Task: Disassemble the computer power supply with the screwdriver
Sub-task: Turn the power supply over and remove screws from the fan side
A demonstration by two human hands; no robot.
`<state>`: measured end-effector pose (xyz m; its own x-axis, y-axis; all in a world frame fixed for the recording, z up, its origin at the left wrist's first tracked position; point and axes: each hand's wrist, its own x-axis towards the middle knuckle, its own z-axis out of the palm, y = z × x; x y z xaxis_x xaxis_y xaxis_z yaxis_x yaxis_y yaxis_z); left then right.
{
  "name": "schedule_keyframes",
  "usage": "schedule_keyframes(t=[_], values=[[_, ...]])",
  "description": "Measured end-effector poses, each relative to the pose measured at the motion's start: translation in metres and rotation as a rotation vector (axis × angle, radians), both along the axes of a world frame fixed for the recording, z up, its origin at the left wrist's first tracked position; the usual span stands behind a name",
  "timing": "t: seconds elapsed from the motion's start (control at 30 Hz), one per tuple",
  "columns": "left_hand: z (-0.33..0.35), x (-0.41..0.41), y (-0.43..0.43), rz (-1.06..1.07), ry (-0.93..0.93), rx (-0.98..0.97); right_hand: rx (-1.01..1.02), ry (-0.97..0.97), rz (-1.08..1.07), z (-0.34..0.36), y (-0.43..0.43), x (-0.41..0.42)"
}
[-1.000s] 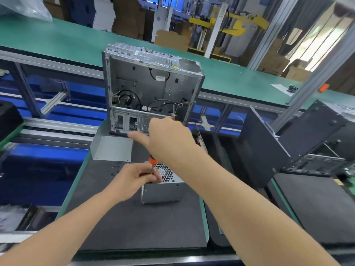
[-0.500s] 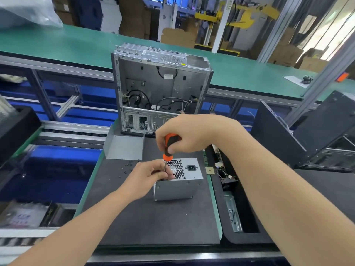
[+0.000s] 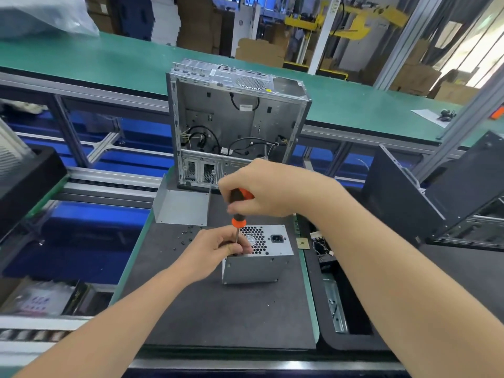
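A grey metal power supply with a honeycomb fan grille and a black socket on top stands on the dark foam mat. My right hand grips the orange-and-black handle of a screwdriver, held upright with its shaft going down to the unit's top left corner. My left hand rests at that corner, fingers pinching the shaft near the tip. The tip itself is hidden behind my fingers.
An open, stripped computer case stands upright behind the mat, with a loose grey metal cover at its left foot. Several small dark screws lie on the mat. A black tray with parts sits to the right; another dark case is beyond it.
My right hand came back from the case and took the screwdriver handle, holding it upright over the power supply. The view shifted so the unit sits more to the right.
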<state>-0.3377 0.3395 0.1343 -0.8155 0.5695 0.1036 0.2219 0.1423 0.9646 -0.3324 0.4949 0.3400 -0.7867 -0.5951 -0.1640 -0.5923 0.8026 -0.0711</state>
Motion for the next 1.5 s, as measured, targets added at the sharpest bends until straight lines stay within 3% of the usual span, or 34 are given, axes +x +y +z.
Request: schedule_keyframes(t=[0.1, 0.23, 0.3, 0.43, 0.53, 0.73, 0.9, 1.0, 1.13, 1.2, 1.27, 1.4, 1.5], values=[[-0.001, 0.0, -0.001, -0.006, -0.006, 0.009, 0.062, -0.063, 0.147, 0.011, 0.005, -0.005], [-0.003, 0.003, 0.0, 0.032, 0.031, -0.011, 0.061, -0.075, 0.143, 0.01, 0.004, -0.002], [-0.005, 0.004, 0.002, 0.062, 0.031, -0.013, -0.006, -0.083, 0.06, 0.007, 0.003, 0.006], [-0.004, 0.005, 0.004, 0.073, 0.029, -0.008, 0.087, 0.345, -0.353, -0.017, -0.019, 0.022], [-0.003, 0.004, 0.003, 0.031, 0.019, -0.007, 0.034, 0.421, -0.53, -0.035, -0.029, 0.017], [-0.001, 0.003, -0.001, 0.006, 0.009, -0.001, -0.09, -0.03, 0.028, -0.003, 0.004, -0.003], [-0.001, 0.005, 0.003, 0.05, 0.032, -0.029, -0.005, -0.093, 0.085, 0.009, 0.012, -0.01], [-0.001, 0.009, 0.007, 0.097, 0.033, -0.035, 0.042, 0.005, -0.121, 0.004, 0.008, 0.001], [-0.002, 0.007, 0.01, 0.097, 0.022, -0.039, -0.014, 0.252, -0.631, -0.02, -0.016, 0.014], [-0.002, 0.005, 0.008, 0.068, -0.003, -0.008, -0.043, 0.305, -0.715, -0.032, -0.025, 0.012], [-0.003, 0.003, 0.005, 0.034, -0.014, 0.012, -0.048, 0.334, -0.601, -0.035, -0.022, 0.008], [-0.004, 0.001, 0.001, 0.02, -0.033, 0.035, -0.108, 0.019, -0.069, -0.009, -0.003, 0.001], [-0.003, 0.001, 0.001, 0.011, -0.02, 0.031, -0.036, -0.077, 0.115, 0.007, 0.007, -0.007]])
